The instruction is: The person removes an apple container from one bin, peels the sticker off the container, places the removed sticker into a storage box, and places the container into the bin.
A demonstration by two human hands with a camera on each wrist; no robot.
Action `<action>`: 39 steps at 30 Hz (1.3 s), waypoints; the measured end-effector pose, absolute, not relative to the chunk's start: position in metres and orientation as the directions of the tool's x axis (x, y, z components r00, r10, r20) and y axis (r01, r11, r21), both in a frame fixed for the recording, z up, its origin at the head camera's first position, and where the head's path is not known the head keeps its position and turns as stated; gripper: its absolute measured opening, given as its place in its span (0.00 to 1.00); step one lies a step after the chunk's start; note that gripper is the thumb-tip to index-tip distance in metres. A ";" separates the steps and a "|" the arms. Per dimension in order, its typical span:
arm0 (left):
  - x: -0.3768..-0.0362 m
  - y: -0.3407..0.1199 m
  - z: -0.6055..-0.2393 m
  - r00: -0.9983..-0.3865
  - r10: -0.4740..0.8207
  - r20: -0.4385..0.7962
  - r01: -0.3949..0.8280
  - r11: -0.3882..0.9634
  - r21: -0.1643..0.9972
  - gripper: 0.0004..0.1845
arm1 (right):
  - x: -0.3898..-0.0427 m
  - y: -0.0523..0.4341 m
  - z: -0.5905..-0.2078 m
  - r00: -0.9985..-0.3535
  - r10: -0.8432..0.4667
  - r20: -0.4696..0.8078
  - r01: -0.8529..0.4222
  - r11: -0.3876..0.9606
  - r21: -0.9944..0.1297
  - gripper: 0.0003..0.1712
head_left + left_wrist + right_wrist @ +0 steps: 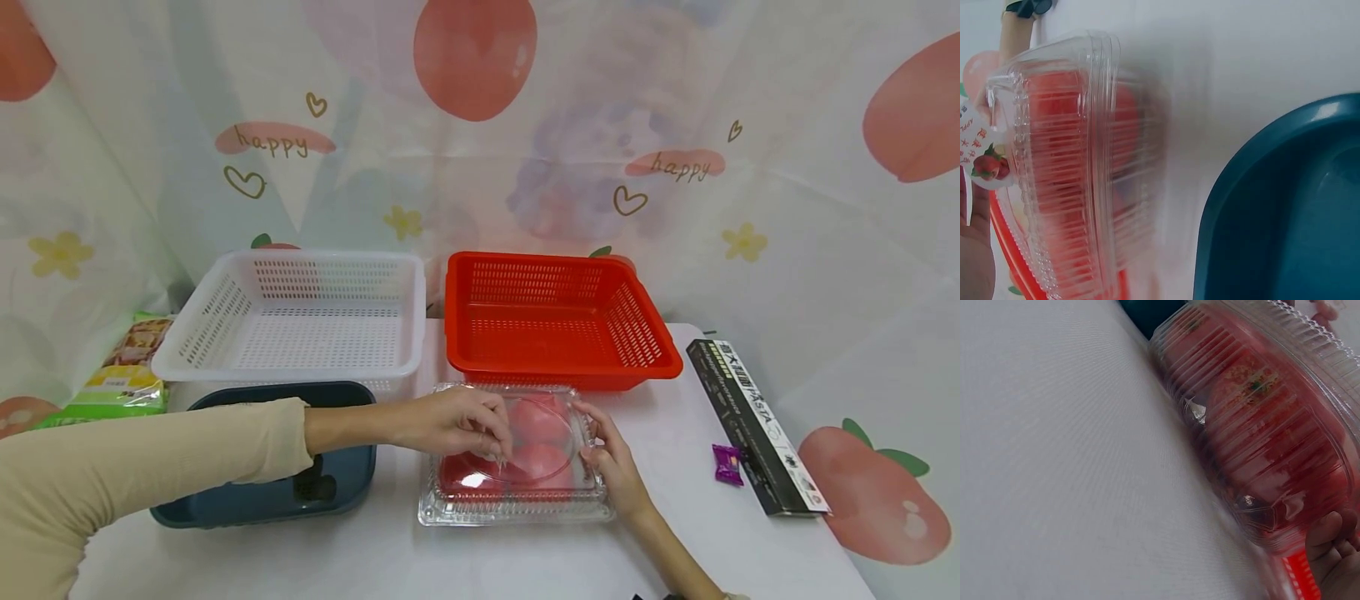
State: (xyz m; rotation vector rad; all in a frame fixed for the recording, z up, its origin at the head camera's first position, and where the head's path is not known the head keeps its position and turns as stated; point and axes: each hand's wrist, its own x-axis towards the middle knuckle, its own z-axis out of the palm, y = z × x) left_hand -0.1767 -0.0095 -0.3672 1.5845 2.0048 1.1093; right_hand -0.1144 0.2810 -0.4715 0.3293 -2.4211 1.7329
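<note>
A clear plastic clamshell box [517, 512] of red apples [1254, 419] sits on the white table in front of the red basket, its lid down. My left hand [465, 425] is over the lid with its fingertips pointing down. It pinches a white label [979, 147] printed with red fruit and red lettering, standing up at the lid in the left wrist view; part of it is cut off there. My right hand [618, 462] grips the box's right side, its curled fingers [1329, 534] at the corner in the right wrist view.
Under my left forearm lies a dark blue basin [352, 479]. Behind stand a white basket [315, 375] and a red basket [555, 375]. A green and yellow food bag [123, 375] is at the far left. A long black-and-white box [757, 429] and a purple wrapped candy [727, 464] lie right.
</note>
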 end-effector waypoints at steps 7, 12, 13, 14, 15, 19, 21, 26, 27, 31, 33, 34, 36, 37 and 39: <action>-0.174 -0.014 -0.366 -0.331 0.925 0.187 0.619 0.063 0.783 0.07 | -0.115 0.282 -0.473 -0.958 -0.115 0.264 -0.287 0.309 -0.907 0.34; -0.174 -0.018 -0.363 -0.317 0.934 0.163 0.618 0.073 0.783 0.07 | -0.116 0.282 -0.475 -0.953 -0.112 0.282 -0.303 0.305 -0.903 0.33; -0.174 -0.020 -0.361 -0.305 0.941 0.148 0.612 0.075 0.787 0.08 | -0.116 0.282 -0.476 -0.954 -0.108 0.279 -0.299 0.305 -0.904 0.33; -0.174 -0.022 -0.360 -0.293 0.947 0.129 0.604 0.079 0.793 0.08 | -0.116 0.282 -0.476 -0.955 -0.103 0.278 -0.296 0.307 -0.905 0.34; -0.174 -0.024 -0.359 -0.283 0.953 0.109 0.593 0.085 0.800 0.08 | -0.116 0.281 -0.476 -0.957 -0.096 0.275 -0.291 0.307 -0.906 0.34; -0.176 -0.038 -0.355 -0.247 0.968 0.048 0.568 0.104 0.816 0.07 | -0.116 0.280 -0.475 -0.960 -0.080 0.270 -0.281 0.317 -0.906 0.34; -0.176 -0.046 -0.353 -0.248 0.969 0.011 0.531 0.127 0.838 0.07 | -0.116 0.280 -0.475 -0.960 -0.080 0.269 -0.280 0.321 -0.905 0.34; -0.175 -0.065 -0.350 -0.312 0.947 -0.075 0.472 0.223 0.853 0.08 | -0.115 0.280 -0.474 -0.964 -0.077 0.255 -0.266 0.317 -0.910 0.34; -0.175 -0.069 -0.349 -0.329 0.940 -0.091 0.460 0.244 0.854 0.09 | -0.115 0.280 -0.474 -0.965 -0.077 0.252 -0.263 0.315 -0.912 0.34; -0.173 -0.083 -0.345 -0.366 0.920 -0.141 0.431 0.301 0.850 0.12 | -0.116 0.281 -0.473 -0.965 -0.085 0.246 -0.261 0.303 -0.917 0.33; -0.172 -0.090 -0.343 -0.371 0.914 -0.165 0.414 0.321 0.852 0.15 | -0.116 0.281 -0.473 -0.964 -0.093 0.249 -0.266 0.298 -0.917 0.33; -0.171 -0.093 -0.342 -0.374 0.912 -0.171 0.416 0.329 0.848 0.16 | -0.116 0.281 -0.473 -0.963 -0.097 0.250 -0.268 0.296 -0.917 0.33; -0.171 -0.100 -0.341 -0.380 0.907 -0.182 0.415 0.343 0.843 0.18 | -0.116 0.281 -0.473 -0.963 -0.100 0.249 -0.268 0.294 -0.917 0.33; -0.171 -0.104 -0.340 -0.382 0.906 -0.184 0.416 0.347 0.841 0.18 | -0.116 0.281 -0.473 -0.964 -0.100 0.248 -0.267 0.293 -0.918 0.33; -0.172 -0.112 -0.340 -0.388 0.902 -0.190 0.414 0.354 0.839 0.19 | -0.116 0.282 -0.474 -0.964 -0.101 0.245 -0.264 0.290 -0.920 0.33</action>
